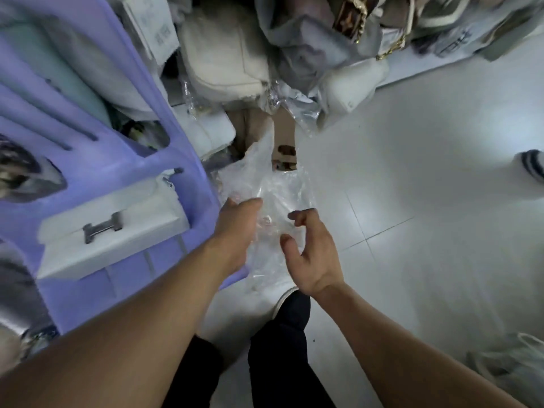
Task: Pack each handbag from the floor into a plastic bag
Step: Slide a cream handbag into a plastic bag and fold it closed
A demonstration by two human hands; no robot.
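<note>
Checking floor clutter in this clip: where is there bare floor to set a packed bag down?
The white tiled floor right of the right hand is bare, bordered by the handbag pile above and a bagged item at lower right. Left is crowded: the purple crate and the clear plastic bag fill it.

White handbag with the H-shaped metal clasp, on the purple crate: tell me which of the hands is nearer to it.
Left. The left hand is just right of the white handbag, beside the purple crate. The right hand is farther right, beyond the clear plastic bag.
</note>
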